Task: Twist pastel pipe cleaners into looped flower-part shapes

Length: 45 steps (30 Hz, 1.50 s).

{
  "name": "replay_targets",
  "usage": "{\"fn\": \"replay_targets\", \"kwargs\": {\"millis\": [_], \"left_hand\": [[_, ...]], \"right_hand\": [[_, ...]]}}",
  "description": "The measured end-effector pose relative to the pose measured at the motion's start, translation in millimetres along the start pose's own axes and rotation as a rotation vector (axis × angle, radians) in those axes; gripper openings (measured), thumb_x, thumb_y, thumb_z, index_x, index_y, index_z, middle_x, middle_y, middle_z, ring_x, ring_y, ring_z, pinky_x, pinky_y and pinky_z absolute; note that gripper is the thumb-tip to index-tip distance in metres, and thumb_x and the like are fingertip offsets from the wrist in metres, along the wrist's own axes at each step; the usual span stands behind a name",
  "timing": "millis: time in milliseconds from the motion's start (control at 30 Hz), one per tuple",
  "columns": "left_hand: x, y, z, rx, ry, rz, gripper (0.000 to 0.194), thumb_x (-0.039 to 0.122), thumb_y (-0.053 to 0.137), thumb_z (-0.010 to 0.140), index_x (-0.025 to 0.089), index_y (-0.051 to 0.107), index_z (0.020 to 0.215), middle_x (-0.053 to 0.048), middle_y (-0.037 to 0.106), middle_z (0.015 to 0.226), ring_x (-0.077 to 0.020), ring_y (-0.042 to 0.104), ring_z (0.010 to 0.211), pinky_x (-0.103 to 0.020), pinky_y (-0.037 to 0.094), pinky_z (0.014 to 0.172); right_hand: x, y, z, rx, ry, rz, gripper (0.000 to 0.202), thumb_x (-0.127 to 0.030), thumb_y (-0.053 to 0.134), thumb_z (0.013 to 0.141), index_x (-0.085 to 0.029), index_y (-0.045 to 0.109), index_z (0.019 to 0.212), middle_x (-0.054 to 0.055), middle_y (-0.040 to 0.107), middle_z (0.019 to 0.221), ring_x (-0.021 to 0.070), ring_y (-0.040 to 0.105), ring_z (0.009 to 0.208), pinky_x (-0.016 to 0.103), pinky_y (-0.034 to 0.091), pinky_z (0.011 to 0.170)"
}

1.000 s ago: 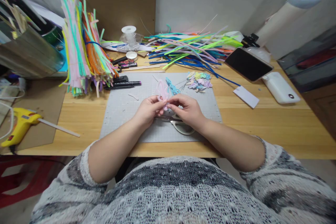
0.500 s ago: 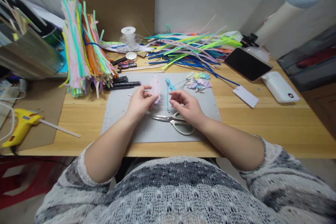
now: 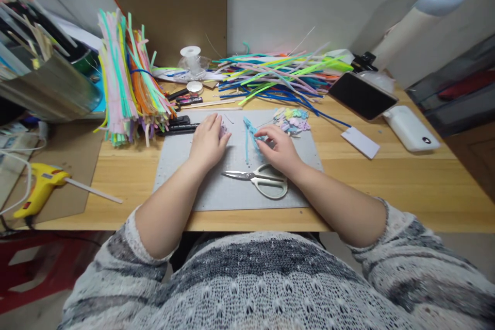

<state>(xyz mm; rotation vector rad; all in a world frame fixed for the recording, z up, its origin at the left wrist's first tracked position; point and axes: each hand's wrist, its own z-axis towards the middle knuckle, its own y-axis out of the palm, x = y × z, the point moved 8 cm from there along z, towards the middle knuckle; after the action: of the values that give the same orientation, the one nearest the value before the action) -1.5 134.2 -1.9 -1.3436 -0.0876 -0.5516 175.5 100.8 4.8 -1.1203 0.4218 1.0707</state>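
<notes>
My left hand [image 3: 208, 140] rests low over the left of the grey cutting mat [image 3: 209, 196], back up, fingers stretched forward and thumb apart. Under its fingers a pinkish-purple fuzzy pipe cleaner piece [image 3: 224, 127] shows in part. At the fingertips of my right hand [image 3: 277, 148], bent in a pinch, is a light blue pipe cleaner piece [image 3: 248, 126] with a long straight strand hanging toward me. Closer to me, scissors [image 3: 263, 180] with pale handles lie on the mat. A pile of small pastel pipe cleaner shapes [image 3: 292, 119] sits beyond my right hand.
Upright pipe cleaner bundles [image 3: 118, 82] stand at the left behind black pens [image 3: 181, 128]. Loose pipe cleaners [image 3: 278, 72] spread along the wall beside a white spool [image 3: 191, 59]. A yellow glue gun [image 3: 42, 188] lies left; a phone [image 3: 363, 94] and a white power bank [image 3: 412, 128] are right.
My left hand has turned palm down and lowered the pink-purple piece toward the mat, covering most of it. My right hand has moved forward onto the blue piece, uncovering the scissors' handles.
</notes>
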Motion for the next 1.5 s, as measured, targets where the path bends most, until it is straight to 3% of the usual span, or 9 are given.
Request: {"fn": "replay_targets", "kwargs": {"millis": [200, 400, 667, 867, 967, 1100, 1233, 1333, 1500], "left_hand": [[5.7, 31.9, 17.9, -0.147, -0.07, 0.202, 0.074, 0.045, 0.043, 0.088, -0.007, 0.031, 0.138, -0.029, 0.023, 0.149, -0.0353, 0.019, 0.14, -0.044, 0.016, 0.114], [11.5, 42.8, 0.7, -0.302, -0.042, 0.244, 0.086, 0.056, 0.041, 0.085, -0.009, 0.026, 0.14, -0.03, 0.018, 0.149, -0.0372, 0.014, 0.141, -0.046, 0.013, 0.114], [12.5, 44.9, -4.2, -0.301, 0.012, 0.229, 0.096, 0.063, 0.043, 0.08, -0.01, 0.025, 0.14, -0.032, 0.015, 0.149, -0.0379, 0.012, 0.141, -0.047, 0.013, 0.114], [12.1, 29.7, -1.9, -0.215, 0.003, 0.131, 0.083, 0.057, 0.042, 0.084, -0.002, 0.029, 0.141, -0.028, 0.024, 0.149, -0.036, 0.018, 0.14, -0.051, 0.011, 0.113], [19.6, 5.5, -1.5, -0.056, 0.034, -0.041, 0.068, 0.047, 0.046, 0.086, 0.007, 0.035, 0.139, -0.021, 0.034, 0.147, -0.0318, 0.024, 0.139, -0.051, 0.009, 0.114], [14.7, -7.1, -5.0, 0.083, -0.083, -0.477, 0.041, 0.032, 0.053, 0.082, 0.016, 0.053, 0.119, -0.014, 0.056, 0.127, -0.0246, 0.05, 0.12, -0.042, 0.035, 0.103], [9.3, 16.4, -11.7, -0.007, -0.319, -0.987, 0.045, 0.027, 0.062, 0.075, 0.014, 0.052, 0.116, -0.016, 0.057, 0.123, -0.0233, 0.054, 0.115, -0.038, 0.043, 0.095], [28.1, 26.0, -19.2, -0.147, -0.389, -1.37, 0.05, 0.026, 0.063, 0.077, 0.016, 0.046, 0.123, -0.015, 0.053, 0.13, -0.0211, 0.051, 0.121, -0.035, 0.039, 0.101], [50.6, 24.7, -33.2, -0.233, -0.547, -1.71, 0.035, 0.029, 0.053, 0.087, 0.015, 0.05, 0.118, -0.014, 0.063, 0.118, -0.0213, 0.063, 0.101, -0.037, 0.047, 0.092]], "right_hand": [[3.5, 2.5, -1.2, -0.008, -0.013, -0.015, 0.013, -0.018, 0.053, 0.082, -0.02, 0.062, 0.091, 0.008, 0.06, 0.099, 0.0215, 0.055, 0.099, 0.036, 0.043, 0.087], [10.0, -0.5, 2.8, 0.004, 0.009, -0.026, 0.014, -0.016, 0.052, 0.081, -0.019, 0.061, 0.092, 0.009, 0.059, 0.099, 0.0217, 0.055, 0.097, 0.035, 0.046, 0.081], [21.3, 7.0, 5.6, -0.143, 0.179, -0.44, 0.025, -0.028, 0.061, 0.079, -0.018, 0.057, 0.101, 0.008, 0.064, 0.087, 0.0239, 0.058, 0.083, 0.033, 0.042, 0.071], [29.9, 9.2, -1.7, -0.186, 0.28, -0.422, 0.02, -0.024, 0.06, 0.078, -0.022, 0.058, 0.098, 0.003, 0.065, 0.082, 0.0194, 0.057, 0.072, 0.028, 0.036, 0.06], [37.3, 7.1, -2.4, -0.148, 0.314, -0.338, 0.018, -0.021, 0.058, 0.076, -0.022, 0.059, 0.094, 0.001, 0.063, 0.078, 0.0176, 0.056, 0.069, 0.027, 0.035, 0.059], [38.9, 1.9, -2.0, -0.043, 0.32, -0.114, 0.01, -0.019, 0.056, 0.075, -0.019, 0.058, 0.085, -0.001, 0.058, 0.072, 0.0139, 0.051, 0.061, 0.026, 0.038, 0.058], [22.4, -9.0, -4.8, 0.12, 0.255, 0.122, 0.005, -0.02, 0.057, 0.078, -0.019, 0.055, 0.083, 0.0, 0.055, 0.073, 0.0126, 0.05, 0.062, 0.025, 0.04, 0.059], [-2.5, -11.9, -9.5, 0.154, 0.122, 0.124, 0.003, -0.018, 0.055, 0.081, -0.02, 0.055, 0.084, 0.0, 0.054, 0.075, 0.0129, 0.05, 0.065, 0.026, 0.041, 0.062], [-46.8, 9.4, -19.1, -0.085, -0.193, 0.004, 0.007, -0.015, 0.053, 0.083, -0.021, 0.055, 0.085, 0.004, 0.058, 0.083, 0.018, 0.054, 0.082, 0.032, 0.043, 0.075]]}}
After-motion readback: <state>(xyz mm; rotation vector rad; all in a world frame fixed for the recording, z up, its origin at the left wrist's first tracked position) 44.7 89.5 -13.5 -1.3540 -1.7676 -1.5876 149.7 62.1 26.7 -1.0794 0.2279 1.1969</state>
